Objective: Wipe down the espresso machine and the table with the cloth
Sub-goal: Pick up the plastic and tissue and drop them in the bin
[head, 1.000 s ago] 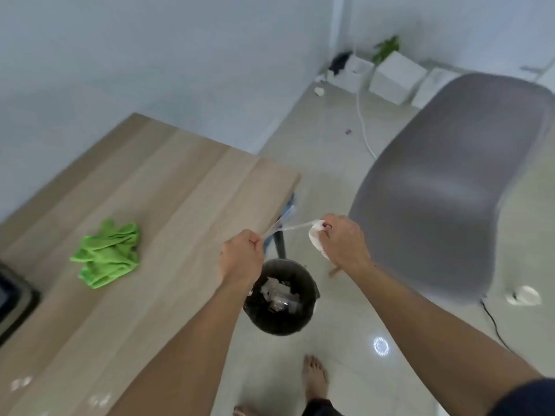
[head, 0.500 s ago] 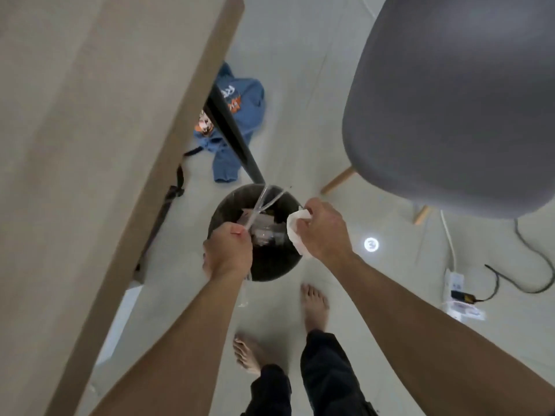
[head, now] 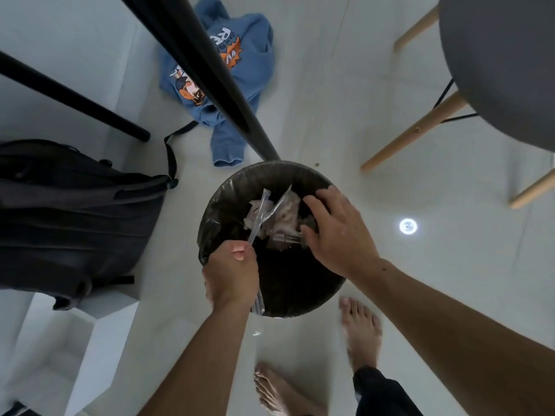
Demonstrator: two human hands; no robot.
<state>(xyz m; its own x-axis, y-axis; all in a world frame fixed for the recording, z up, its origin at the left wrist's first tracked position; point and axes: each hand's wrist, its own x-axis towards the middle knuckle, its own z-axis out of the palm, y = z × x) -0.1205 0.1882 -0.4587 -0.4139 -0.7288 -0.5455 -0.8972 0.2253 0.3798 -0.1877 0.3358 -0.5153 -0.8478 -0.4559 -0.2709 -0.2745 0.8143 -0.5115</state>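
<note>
Left fingers (head: pixel 238 254) pinching plastic wrapper (head: pixel 265 216), over bin (head: pixel 209 211)

We log a pale glossy floor (head: pixel 345 85). On it: black bin (head: pixel 216 205), blue hoodie (head: pixel 249 49) behind it, backpack (head: pixel 75 211) to its left, white box (head: pixel 90 340), chair legs (head: pixel 414 136), bare feet (head: pixel 360 325).
</note>
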